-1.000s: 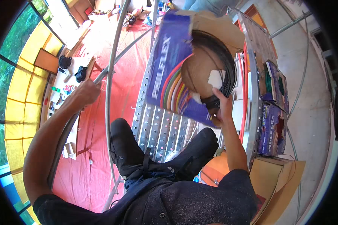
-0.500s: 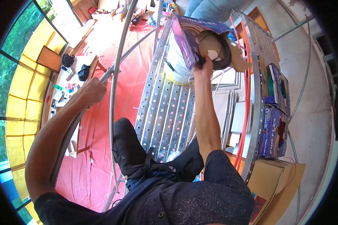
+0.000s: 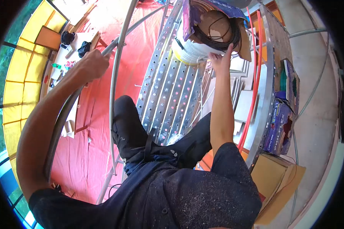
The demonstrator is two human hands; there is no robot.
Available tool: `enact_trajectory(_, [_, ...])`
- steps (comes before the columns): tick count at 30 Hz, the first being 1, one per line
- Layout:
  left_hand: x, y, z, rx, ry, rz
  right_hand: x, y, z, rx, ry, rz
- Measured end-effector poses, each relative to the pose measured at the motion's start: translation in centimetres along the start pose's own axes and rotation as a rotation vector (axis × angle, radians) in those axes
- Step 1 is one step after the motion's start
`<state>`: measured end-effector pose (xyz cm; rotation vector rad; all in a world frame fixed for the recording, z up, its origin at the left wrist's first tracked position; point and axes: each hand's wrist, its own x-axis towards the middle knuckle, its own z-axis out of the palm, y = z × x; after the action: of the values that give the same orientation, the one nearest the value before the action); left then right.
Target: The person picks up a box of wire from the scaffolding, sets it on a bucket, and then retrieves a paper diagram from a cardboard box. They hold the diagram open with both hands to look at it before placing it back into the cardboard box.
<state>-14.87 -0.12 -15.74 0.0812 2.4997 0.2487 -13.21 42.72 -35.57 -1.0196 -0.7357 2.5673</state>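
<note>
My left hand [image 3: 93, 65] is wrapped round a grey metal scaffold tube [image 3: 110, 47] on the left. Ahead, my right hand [image 3: 221, 60] reaches to the lower edge of a coil of black cable [image 3: 236, 36]. One finger points up against the coil; the others are apart from it, partly curled. The coil sits in the opening of a torn purple cardboard box [image 3: 187, 19]. That box rests on a white bucket [image 3: 193, 50], which stands on the perforated metal scaffold platform [image 3: 168, 86].
Red conduits [image 3: 256, 76] run along a raised metal plank [image 3: 269, 76] on the right. Purple boxes of cable [image 3: 278, 124] and an open cardboard box [image 3: 273, 171] stand there. Below left, a cluttered table [image 3: 82, 38] stands on red floor sheeting [image 3: 99, 126]. Upright tubes [image 3: 116, 87] flank my legs.
My right hand has moved from the coil's left side to its lower edge, and its fingers have loosened. The view has shifted, with the box and bucket higher. My left hand stays on the tube.
</note>
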Motion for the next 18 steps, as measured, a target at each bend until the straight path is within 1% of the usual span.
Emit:
enact_trajectory(1, [0.0, -0.2, 0.0, 0.005, 0.006, 0.024, 0.6, 0.2, 0.1, 0.020, -0.004, -0.016])
enact_trajectory(3, [0.8, -1.2, 0.5, 0.124, 0.035, 0.149, -0.4, 0.3, 1.1, 0.052, 0.006, -0.045])
enact_trajectory(4, [1.1, -1.7, 0.9, 0.183, 0.048, 0.214, -1.1, 0.3, 1.7, 0.080, 0.053, -0.050])
enact_trajectory(5, [0.7, -1.2, 0.4, 0.181, 0.068, 0.162, -1.6, 0.4, 2.5, 0.110, 0.096, -0.058])
enact_trajectory(6, [0.6, -1.2, 0.5, 0.112, 0.061, 0.142, -1.6, 0.7, 2.8, 0.138, 0.140, -0.068])
enact_trajectory(7, [0.6, -1.4, 0.6, 0.040, 0.057, 0.122, 0.1, 1.2, 1.7, 0.148, -0.033, -0.175])
enact_trajectory(8, [0.6, -1.6, 0.5, -0.033, 0.058, 0.102, 0.5, 1.1, 1.5, 0.149, -0.030, -0.168])
enact_trajectory(9, [0.6, -1.4, 0.3, -0.024, 0.029, 0.053, 0.5, 1.2, 1.5, 0.150, -0.028, -0.161])
enact_trajectory(10, [2.0, -2.5, 0.6, 0.155, 0.040, 0.247, 0.3, 1.3, 1.5, 0.149, -0.025, -0.155])
enact_trajectory(11, [4.0, -4.0, 1.3, 0.332, 0.046, 0.443, -0.1, 1.4, 1.4, 0.100, -0.087, -0.185])
enact_trajectory(12, [4.6, -4.6, 1.5, 0.506, 0.065, 0.637, -0.3, 1.4, 1.3, 0.093, -0.057, -0.185])
enact_trajectory(14, [5.3, -4.6, 1.8, 0.484, 0.079, 0.576, -0.2, 1.8, 1.7, 0.080, -0.016, -0.175])
enact_trajectory(15, [5.1, -4.3, 1.8, 0.477, 0.084, 0.544, -0.8, 2.7, 2.3, 0.057, -0.057, -0.233])
enact_trajectory(18, [4.2, -3.2, 1.5, 0.467, 0.055, 0.432, -3.4, 4.8, 3.0, 0.066, 0.045, -0.223])
